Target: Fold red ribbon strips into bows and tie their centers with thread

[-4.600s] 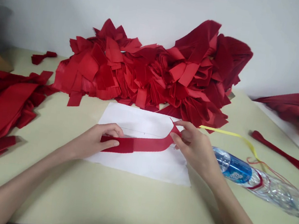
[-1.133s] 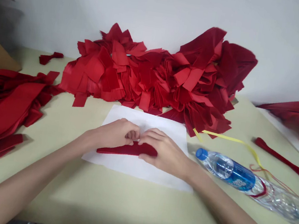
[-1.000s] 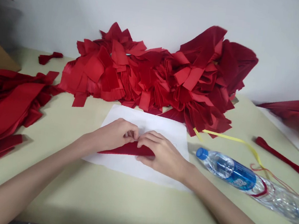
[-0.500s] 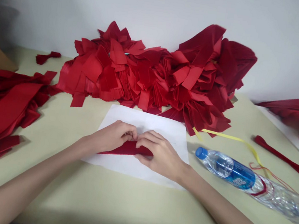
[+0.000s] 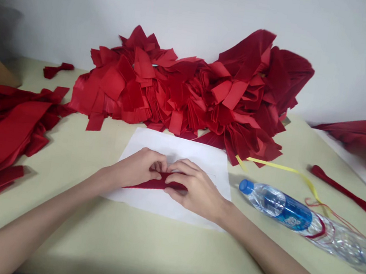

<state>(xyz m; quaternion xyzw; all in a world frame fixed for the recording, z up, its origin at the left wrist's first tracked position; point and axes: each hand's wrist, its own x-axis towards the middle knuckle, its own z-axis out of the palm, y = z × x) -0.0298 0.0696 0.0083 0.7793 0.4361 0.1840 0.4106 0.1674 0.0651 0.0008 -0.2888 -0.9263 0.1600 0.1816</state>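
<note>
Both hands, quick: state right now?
Left hand: closed, fingers on the red strip.
Right hand: closed on the same strip, fingers near the left's.

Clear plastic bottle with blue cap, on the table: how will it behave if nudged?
The clear plastic bottle will likely roll, being rounded and on its side. Its thin, crinkled-looking walls suggest it may dent if squeezed. The red band around it might add drag.
</note>
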